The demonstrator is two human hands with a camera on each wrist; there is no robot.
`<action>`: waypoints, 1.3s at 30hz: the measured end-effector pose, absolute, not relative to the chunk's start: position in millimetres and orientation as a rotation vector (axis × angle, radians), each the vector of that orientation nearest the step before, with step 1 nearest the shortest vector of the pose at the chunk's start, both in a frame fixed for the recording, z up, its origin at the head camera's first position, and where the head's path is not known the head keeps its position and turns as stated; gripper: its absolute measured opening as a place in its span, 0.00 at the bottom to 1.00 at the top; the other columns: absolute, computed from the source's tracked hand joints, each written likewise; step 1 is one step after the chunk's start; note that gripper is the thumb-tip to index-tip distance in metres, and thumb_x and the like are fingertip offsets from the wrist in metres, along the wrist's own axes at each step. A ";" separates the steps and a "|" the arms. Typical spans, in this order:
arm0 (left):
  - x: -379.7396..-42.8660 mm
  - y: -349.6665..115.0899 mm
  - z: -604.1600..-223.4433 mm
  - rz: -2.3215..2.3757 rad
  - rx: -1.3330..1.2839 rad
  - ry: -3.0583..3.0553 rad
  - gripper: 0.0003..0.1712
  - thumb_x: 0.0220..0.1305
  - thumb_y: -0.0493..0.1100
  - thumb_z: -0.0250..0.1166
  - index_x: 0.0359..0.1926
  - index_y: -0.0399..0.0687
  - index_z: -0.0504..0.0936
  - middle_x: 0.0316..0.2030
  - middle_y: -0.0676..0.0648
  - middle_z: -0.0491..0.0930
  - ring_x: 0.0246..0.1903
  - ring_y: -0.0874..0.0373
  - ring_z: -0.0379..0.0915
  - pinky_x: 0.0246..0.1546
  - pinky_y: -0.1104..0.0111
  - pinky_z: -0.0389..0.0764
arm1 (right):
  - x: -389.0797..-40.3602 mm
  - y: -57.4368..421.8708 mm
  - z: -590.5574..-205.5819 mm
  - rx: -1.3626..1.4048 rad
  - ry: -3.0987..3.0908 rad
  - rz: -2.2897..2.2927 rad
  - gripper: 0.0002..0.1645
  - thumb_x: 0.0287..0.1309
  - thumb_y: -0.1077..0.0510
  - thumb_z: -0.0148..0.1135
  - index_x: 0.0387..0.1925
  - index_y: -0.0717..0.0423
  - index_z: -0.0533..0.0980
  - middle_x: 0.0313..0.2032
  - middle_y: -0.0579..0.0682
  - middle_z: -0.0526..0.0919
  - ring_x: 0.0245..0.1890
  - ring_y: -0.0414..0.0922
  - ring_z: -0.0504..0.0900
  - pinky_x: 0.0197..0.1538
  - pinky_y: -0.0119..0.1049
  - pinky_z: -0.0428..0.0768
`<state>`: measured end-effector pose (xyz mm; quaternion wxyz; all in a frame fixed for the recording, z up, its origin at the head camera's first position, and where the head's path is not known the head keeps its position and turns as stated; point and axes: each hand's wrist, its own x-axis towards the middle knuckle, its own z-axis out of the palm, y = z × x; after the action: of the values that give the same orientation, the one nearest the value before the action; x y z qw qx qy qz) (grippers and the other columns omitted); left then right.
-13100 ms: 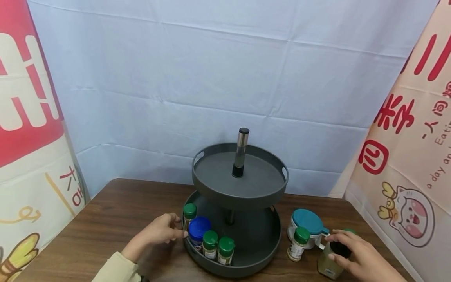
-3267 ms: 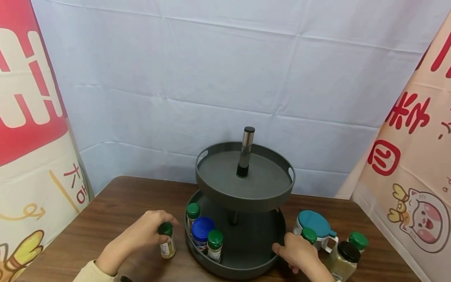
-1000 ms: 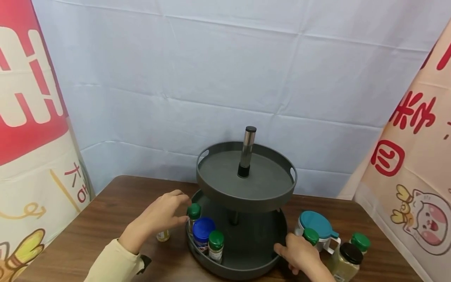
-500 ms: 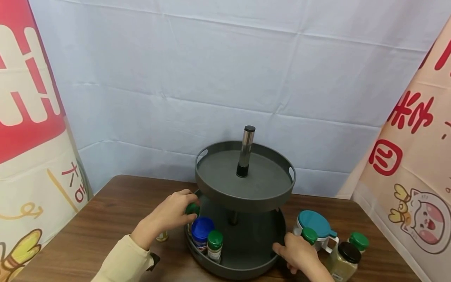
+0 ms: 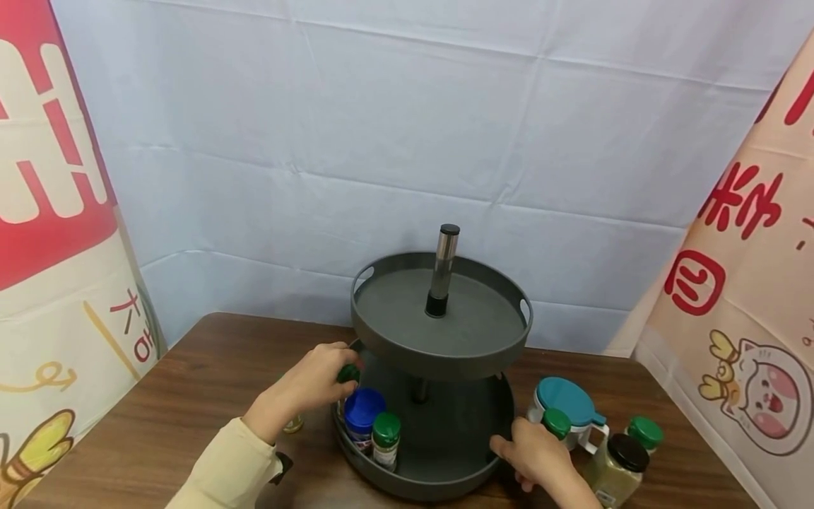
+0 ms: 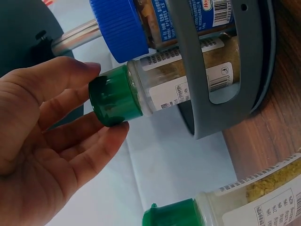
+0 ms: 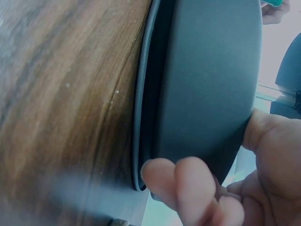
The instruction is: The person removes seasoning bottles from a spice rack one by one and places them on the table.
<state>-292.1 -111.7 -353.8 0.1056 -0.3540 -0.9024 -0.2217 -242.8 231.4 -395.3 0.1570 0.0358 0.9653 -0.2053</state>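
My left hand (image 5: 311, 378) pinches the green cap of a spice jar (image 6: 115, 96) between thumb and fingers. That jar stands inside the lower tier of a dark grey two-tier tray (image 5: 445, 489), behind the rim's handle slot in the left wrist view. Beside it are a blue-lidded jar (image 5: 364, 410) and another green-capped spice jar (image 5: 386, 440). My right hand (image 5: 537, 452) grips the lower tier's rim at the right, thumb over the edge and fingers curled outside. A green-capped spice jar with yellowish contents (image 6: 174, 214) stands on the table, mostly hidden by my left hand in the head view.
Right of the tray stand a teal-lidded white container (image 5: 564, 401) with a handle, a green-capped jar (image 5: 556, 423), a black-lidded jar (image 5: 613, 470) and another green-capped jar (image 5: 645, 431). The upper tier (image 5: 394, 307) with its metal post overhangs the lower one.
One front green-capped jar went from the tray to the table at left. My left hand left it and moved right to another jar's cap. My right hand moved from the black-lidded jar to the rim.
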 end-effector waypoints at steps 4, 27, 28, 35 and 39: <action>-292.6 -111.0 -355.1 -0.643 -1.031 -2.666 0.09 0.52 0.35 0.68 0.37 0.42 0.82 0.34 0.49 0.77 0.32 0.58 0.73 0.29 0.67 0.76 | -242.9 231.3 -395.6 0.105 2.757 -0.594 0.20 0.57 0.48 0.56 0.19 0.59 0.72 0.14 0.54 0.76 0.13 0.47 0.76 0.25 0.43 0.75; -290.4 -108.6 -356.9 -0.685 -0.983 -2.692 0.10 0.51 0.33 0.66 0.38 0.39 0.80 0.34 0.47 0.76 0.26 0.59 0.67 0.24 0.69 0.71 | -243.7 231.9 -397.6 0.129 2.751 -0.590 0.20 0.57 0.49 0.56 0.19 0.59 0.72 0.14 0.54 0.76 0.13 0.47 0.76 0.24 0.42 0.75; -290.4 -108.6 -356.7 -0.687 -0.983 -2.692 0.10 0.51 0.33 0.66 0.38 0.40 0.80 0.34 0.47 0.75 0.25 0.60 0.66 0.23 0.70 0.70 | -243.6 231.9 -397.6 0.126 2.751 -0.589 0.20 0.57 0.49 0.56 0.19 0.59 0.72 0.14 0.54 0.76 0.13 0.47 0.76 0.24 0.42 0.75; -289.7 -108.4 -354.3 -0.670 -0.973 -2.696 0.11 0.50 0.34 0.64 0.38 0.42 0.81 0.33 0.50 0.72 0.23 0.61 0.62 0.21 0.71 0.68 | -243.3 231.4 -397.2 0.123 2.751 -0.590 0.20 0.58 0.48 0.56 0.19 0.59 0.72 0.14 0.54 0.76 0.13 0.47 0.76 0.24 0.42 0.75; -289.3 -109.4 -350.2 -0.660 -0.975 -2.665 0.11 0.48 0.34 0.64 0.37 0.42 0.80 0.33 0.50 0.74 0.22 0.62 0.62 0.20 0.72 0.69 | -243.1 231.5 -396.9 0.126 2.754 -0.585 0.20 0.57 0.48 0.56 0.19 0.59 0.72 0.14 0.54 0.76 0.13 0.47 0.76 0.23 0.42 0.75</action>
<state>-289.3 -109.4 -350.2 0.1135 -0.3325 -0.9088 -0.2252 -243.1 231.5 -396.9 0.1612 0.0440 0.9645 -0.2048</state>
